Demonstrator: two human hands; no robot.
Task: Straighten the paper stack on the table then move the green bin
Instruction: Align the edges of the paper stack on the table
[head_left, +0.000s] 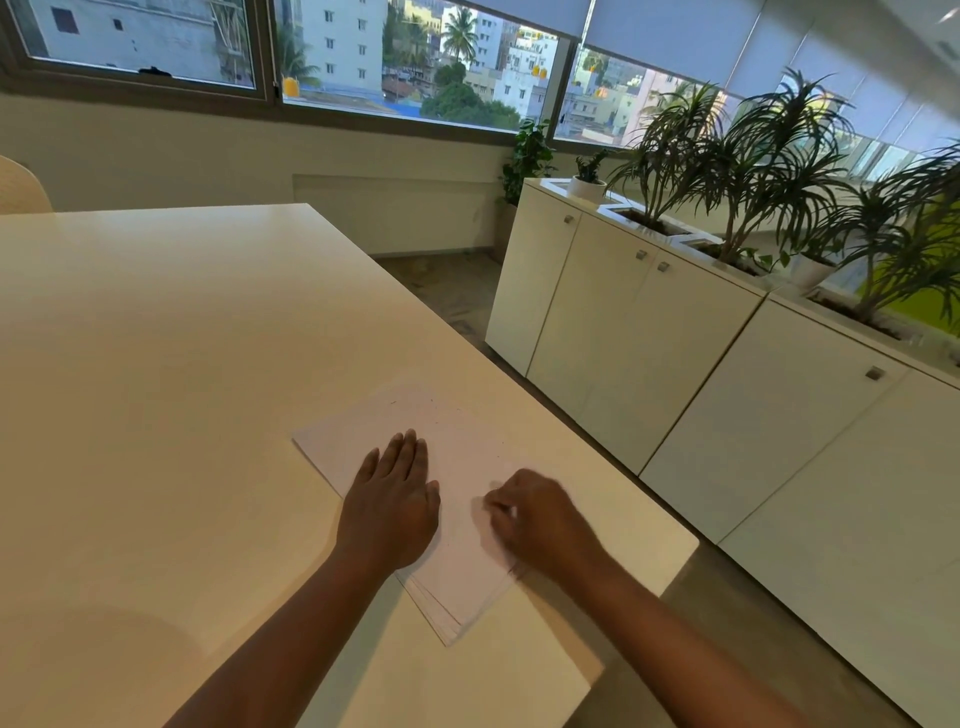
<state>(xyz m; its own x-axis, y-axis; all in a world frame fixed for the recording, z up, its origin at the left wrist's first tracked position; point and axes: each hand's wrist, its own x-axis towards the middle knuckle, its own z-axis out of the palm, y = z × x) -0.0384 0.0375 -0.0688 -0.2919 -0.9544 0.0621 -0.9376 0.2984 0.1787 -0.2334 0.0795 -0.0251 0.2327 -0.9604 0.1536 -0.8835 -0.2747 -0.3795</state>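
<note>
A stack of white paper (447, 447) lies on the white table (156, 338) near its right edge, turned at an angle, with its sheets fanned out at the near corner. My left hand (389, 506) presses flat on the stack's left half, fingers straight. My right hand (543, 517) sits on the stack's right side with its fingers curled down onto the sheets; it is blurred, so the exact hold is unclear. No green bin is in view.
A row of white cabinets (649, 332) stands to the right across a narrow floor gap, topped with potted plants (753, 171). Windows run along the far wall. A chair back (21, 187) shows at the far left.
</note>
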